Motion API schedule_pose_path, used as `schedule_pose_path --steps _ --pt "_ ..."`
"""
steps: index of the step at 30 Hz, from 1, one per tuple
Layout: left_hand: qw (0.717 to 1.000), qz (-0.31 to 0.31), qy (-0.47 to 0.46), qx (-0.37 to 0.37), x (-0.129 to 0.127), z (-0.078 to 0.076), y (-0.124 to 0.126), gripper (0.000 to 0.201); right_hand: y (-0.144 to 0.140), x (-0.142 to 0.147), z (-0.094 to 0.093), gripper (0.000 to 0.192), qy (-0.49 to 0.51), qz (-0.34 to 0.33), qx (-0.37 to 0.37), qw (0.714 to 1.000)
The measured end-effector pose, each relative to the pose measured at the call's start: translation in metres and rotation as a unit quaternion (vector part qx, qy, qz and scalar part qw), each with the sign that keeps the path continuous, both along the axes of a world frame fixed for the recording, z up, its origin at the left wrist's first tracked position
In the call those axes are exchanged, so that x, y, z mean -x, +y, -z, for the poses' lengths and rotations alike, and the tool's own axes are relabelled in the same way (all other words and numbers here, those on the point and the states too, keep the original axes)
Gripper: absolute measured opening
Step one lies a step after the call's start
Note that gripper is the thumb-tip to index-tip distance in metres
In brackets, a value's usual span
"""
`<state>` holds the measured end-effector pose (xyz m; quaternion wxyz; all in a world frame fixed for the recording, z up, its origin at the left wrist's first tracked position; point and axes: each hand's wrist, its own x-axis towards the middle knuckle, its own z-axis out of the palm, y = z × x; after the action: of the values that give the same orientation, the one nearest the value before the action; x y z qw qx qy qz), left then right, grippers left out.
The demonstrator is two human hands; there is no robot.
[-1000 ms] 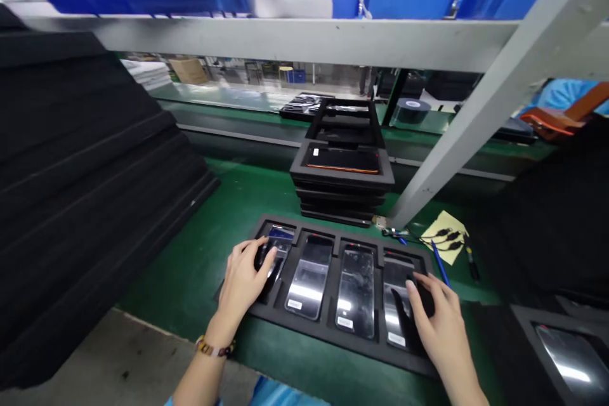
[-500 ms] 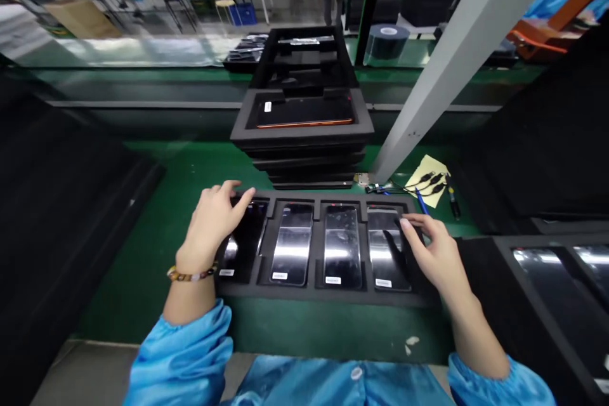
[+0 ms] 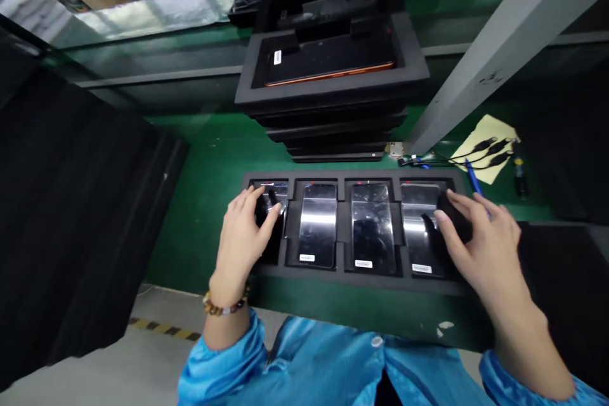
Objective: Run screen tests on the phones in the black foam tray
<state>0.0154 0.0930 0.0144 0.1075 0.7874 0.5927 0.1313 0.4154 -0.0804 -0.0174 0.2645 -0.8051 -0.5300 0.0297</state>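
Note:
A black foam tray (image 3: 343,228) with several smartphones lies on the green bench in front of me. My left hand (image 3: 242,231) is over the leftmost phone (image 3: 277,193), thumb and forefinger apart on its upper part; it covers much of that phone. Two middle phones, one left (image 3: 318,222) and one right (image 3: 372,225), lie face up with small white labels. At the tray's right end my right hand (image 3: 490,244) is spread, its thumb and fingertips by the edge of the rightmost phone (image 3: 421,228). Whether those fingertips touch phone or foam, I cannot tell.
Behind the tray rises a stack of black foam trays (image 3: 333,98), a phone with an orange edge (image 3: 330,58) on top. A grey post (image 3: 504,57) slants up at right, near black cables on yellow paper (image 3: 485,143) and a blue pen (image 3: 472,176). Black stacks (image 3: 71,222) stand left.
My view has tilted down and come closer to the bench. The left hand has moved from the tray's upper left corner inward over the leftmost phone. The right hand remains at the tray's right end.

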Motion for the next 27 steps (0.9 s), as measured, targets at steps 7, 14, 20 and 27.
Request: schedule_pose_path --steps 7,14,20,27 --pt "0.996 -0.079 0.026 -0.016 -0.008 0.001 -0.042 0.056 0.001 0.031 -0.014 0.070 0.094 0.018 0.020 0.995" --pt "0.959 -0.138 -0.247 0.009 0.008 -0.001 -0.023 0.058 0.001 0.033 -0.024 0.063 0.341 -0.010 -0.063 0.938" --pt "0.924 -0.179 -0.321 0.104 0.027 0.001 -0.001 0.070 -0.003 0.005 -0.017 0.060 0.330 -0.007 -0.049 0.943" --pt "0.974 -0.127 -0.175 0.061 0.030 -0.005 -0.028 0.052 -0.026 0.017 -0.028 0.059 0.204 0.003 0.014 0.979"
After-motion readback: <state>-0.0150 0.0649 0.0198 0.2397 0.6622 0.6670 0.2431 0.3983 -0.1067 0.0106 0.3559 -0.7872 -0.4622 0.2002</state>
